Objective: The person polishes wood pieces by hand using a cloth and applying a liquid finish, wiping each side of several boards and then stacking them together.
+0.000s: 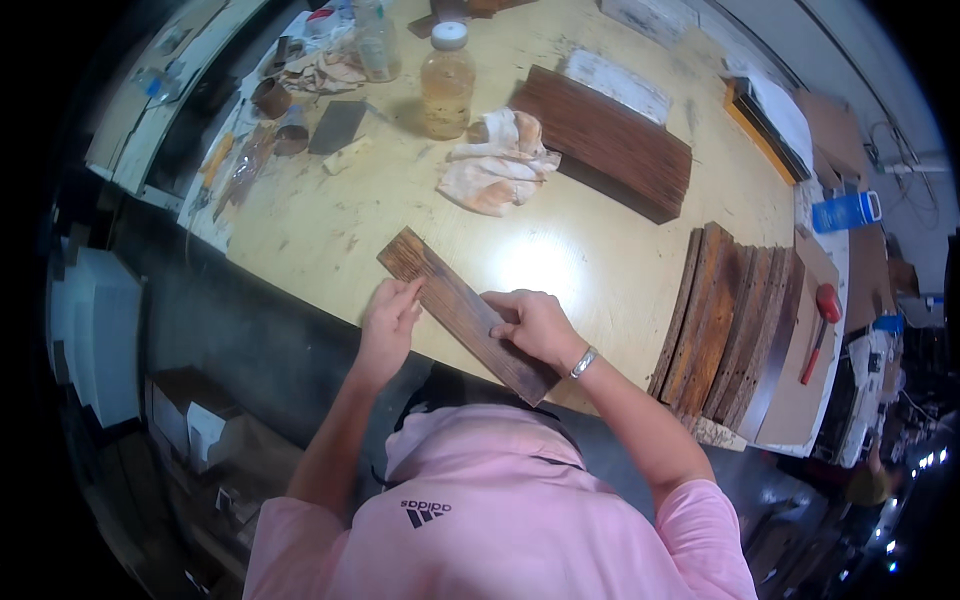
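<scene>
A dark brown stained wooden board point(465, 312) lies aslant at the near edge of the table, its near end reaching past that edge towards my body. Its grain shows, and the far end is lighter brown. My left hand point(388, 322) is closed at the board's left edge near the far end, fingertips pinched against it. From the right, my right hand point(535, 325) grips the opposite edge, thumb on the top face and fingers bent. What lies under that hand is hidden. Beyond the board rests a crumpled, stained white cloth point(498, 165).
A pale yellow table point(330, 225) bears a thick dark wooden block point(610, 140) and a white-capped jar of amber liquid point(447, 85). Several wooden boards point(725, 320) stand in a row at right, beside a red-handled tool point(822, 320). A grey sanding sheet point(338, 127) lies left.
</scene>
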`<state>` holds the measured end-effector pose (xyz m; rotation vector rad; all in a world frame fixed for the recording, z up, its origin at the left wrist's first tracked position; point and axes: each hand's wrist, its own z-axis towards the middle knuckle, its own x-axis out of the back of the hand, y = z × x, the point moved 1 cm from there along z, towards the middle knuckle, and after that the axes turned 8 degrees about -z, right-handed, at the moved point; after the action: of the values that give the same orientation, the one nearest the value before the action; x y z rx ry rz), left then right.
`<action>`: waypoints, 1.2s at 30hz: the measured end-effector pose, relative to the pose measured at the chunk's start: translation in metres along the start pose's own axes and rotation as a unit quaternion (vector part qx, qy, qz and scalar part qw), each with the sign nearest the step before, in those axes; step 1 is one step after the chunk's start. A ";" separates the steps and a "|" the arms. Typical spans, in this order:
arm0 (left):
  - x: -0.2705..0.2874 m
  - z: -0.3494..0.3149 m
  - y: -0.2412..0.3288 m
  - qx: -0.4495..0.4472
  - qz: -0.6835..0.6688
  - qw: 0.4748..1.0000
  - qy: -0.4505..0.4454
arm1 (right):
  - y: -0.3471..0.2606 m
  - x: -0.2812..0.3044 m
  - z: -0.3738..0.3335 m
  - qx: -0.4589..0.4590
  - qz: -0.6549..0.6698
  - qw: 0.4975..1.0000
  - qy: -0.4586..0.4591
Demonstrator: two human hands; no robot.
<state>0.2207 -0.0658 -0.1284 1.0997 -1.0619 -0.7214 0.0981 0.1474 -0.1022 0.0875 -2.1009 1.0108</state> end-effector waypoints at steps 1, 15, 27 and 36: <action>0.004 0.003 -0.002 -0.039 0.062 0.997 0.011 | 0.001 0.000 0.001 0.004 -0.001 1.000 -0.001; -0.081 -0.055 0.013 -0.166 0.176 0.960 0.138 | 0.014 -0.004 0.009 0.015 0.043 0.999 -0.011; -0.126 -0.100 0.031 -0.200 0.129 0.962 0.131 | 0.019 -0.008 0.014 0.035 0.050 0.998 -0.013; -0.146 -0.124 0.039 -0.210 0.157 0.961 0.087 | 0.015 -0.004 0.012 0.054 0.041 0.998 -0.008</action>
<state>0.2835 0.1186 -0.1473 0.5981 -0.8564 -0.5490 0.0880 0.1488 -0.1193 0.0644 -2.0782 1.1756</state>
